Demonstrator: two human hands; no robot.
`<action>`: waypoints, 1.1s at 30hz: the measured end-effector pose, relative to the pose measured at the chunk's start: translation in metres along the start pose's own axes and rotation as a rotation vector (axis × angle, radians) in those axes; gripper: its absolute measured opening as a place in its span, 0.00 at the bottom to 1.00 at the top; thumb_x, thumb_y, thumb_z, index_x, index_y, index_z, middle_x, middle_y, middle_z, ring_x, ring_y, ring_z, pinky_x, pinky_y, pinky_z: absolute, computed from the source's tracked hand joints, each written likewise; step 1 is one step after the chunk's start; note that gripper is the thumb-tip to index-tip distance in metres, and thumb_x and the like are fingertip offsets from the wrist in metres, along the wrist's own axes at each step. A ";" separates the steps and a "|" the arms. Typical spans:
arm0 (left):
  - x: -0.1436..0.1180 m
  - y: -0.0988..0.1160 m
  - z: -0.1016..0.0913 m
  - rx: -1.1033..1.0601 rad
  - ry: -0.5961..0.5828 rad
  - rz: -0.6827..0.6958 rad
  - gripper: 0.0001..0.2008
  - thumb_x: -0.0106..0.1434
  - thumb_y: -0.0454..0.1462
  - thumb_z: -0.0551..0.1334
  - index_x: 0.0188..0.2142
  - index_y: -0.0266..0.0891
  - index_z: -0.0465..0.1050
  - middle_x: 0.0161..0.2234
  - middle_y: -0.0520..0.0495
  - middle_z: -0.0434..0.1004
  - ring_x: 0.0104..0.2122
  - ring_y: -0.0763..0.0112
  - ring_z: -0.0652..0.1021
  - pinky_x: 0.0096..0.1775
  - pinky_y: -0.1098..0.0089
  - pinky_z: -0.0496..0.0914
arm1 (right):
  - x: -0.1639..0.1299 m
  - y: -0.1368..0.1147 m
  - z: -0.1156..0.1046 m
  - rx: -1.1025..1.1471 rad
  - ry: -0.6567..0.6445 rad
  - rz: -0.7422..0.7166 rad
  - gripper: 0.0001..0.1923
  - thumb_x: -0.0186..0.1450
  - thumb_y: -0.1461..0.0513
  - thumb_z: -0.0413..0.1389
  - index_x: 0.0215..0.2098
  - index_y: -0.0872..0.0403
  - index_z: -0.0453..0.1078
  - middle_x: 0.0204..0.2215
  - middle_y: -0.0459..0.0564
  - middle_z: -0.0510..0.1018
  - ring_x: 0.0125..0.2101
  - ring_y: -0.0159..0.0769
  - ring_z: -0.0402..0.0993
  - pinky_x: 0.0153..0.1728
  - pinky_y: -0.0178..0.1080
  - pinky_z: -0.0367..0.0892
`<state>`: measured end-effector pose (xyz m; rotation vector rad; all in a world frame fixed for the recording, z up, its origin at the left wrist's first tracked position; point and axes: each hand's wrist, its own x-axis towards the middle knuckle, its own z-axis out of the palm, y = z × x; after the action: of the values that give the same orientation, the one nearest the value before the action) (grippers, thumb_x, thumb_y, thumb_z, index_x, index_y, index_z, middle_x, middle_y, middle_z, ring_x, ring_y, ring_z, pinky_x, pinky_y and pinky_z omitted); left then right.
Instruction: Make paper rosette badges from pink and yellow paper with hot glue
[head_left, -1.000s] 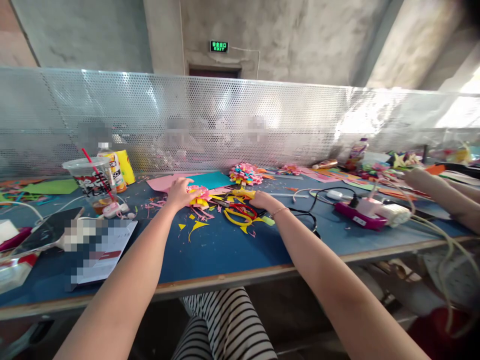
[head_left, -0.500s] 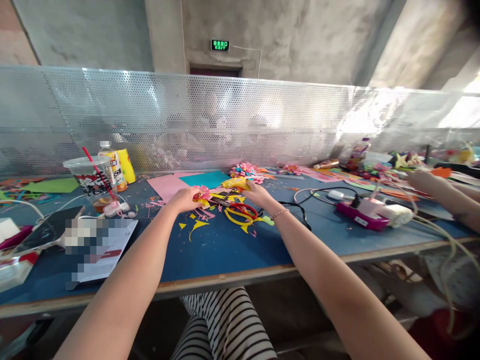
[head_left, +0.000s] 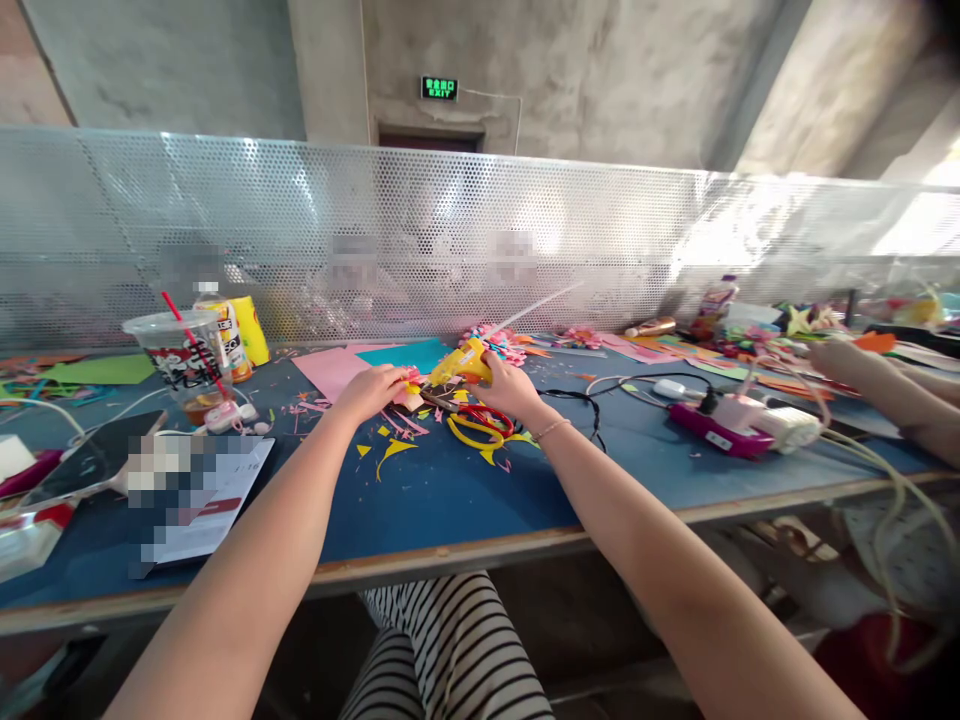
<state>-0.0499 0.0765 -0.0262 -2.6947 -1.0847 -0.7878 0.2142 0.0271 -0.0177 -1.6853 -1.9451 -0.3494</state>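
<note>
"So, where's the paper flower (head_left: pixel 412 393)?"

"Over the middle of the blue table (head_left: pixel 450 510), in the left hand (head_left: pixel 371 392). Those fingers look closed on its edge, though the far side is hidden."

"And the right hand (head_left: pixel 511 386)?"

"Clamped around a yellow glue gun (head_left: pixel 459 362), front end angled toward the flower, with a pale stick (head_left: pixel 534 309) slanting up from its back."

"What worries you?"

"How near the left hand is to that front end. A small slip could put glue on skin; whether it's hot, I can't tell. Too hard a squeeze could clog the petals."

"Anything underneath?"

"Scissors (head_left: pixel 478 447) close below the gun, yellow scraps (head_left: pixel 395 455) nearby; a drip could glue those together. The black cable (head_left: pixel 595 412) could snag too, if it feeds the gun; I can't follow it that far."
</note>
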 end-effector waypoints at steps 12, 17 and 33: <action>0.007 0.006 -0.005 -0.234 0.213 -0.100 0.15 0.65 0.42 0.51 0.41 0.41 0.75 0.42 0.46 0.78 0.43 0.66 0.75 0.47 0.67 0.67 | -0.006 -0.009 -0.001 -0.185 0.072 -0.056 0.23 0.61 0.51 0.50 0.47 0.58 0.67 0.41 0.59 0.77 0.38 0.44 0.74 0.33 0.37 0.60; 0.008 0.005 -0.008 -0.299 0.251 -0.143 0.15 0.64 0.42 0.52 0.38 0.40 0.76 0.40 0.46 0.79 0.40 0.66 0.76 0.44 0.68 0.68 | -0.006 -0.009 -0.002 -0.209 0.061 -0.142 0.17 0.62 0.54 0.50 0.43 0.56 0.69 0.44 0.56 0.76 0.33 0.39 0.73 0.28 0.36 0.55; 0.008 0.005 -0.007 -0.346 0.238 -0.187 0.15 0.62 0.45 0.54 0.36 0.41 0.76 0.39 0.46 0.79 0.38 0.66 0.76 0.41 0.69 0.69 | -0.008 -0.012 0.007 -0.154 0.078 -0.234 0.14 0.66 0.56 0.47 0.43 0.55 0.67 0.43 0.54 0.75 0.36 0.38 0.71 0.34 0.35 0.59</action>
<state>-0.0442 0.0754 -0.0157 -2.6888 -1.2527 -1.4075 0.2016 0.0219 -0.0259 -1.5119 -2.1064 -0.6579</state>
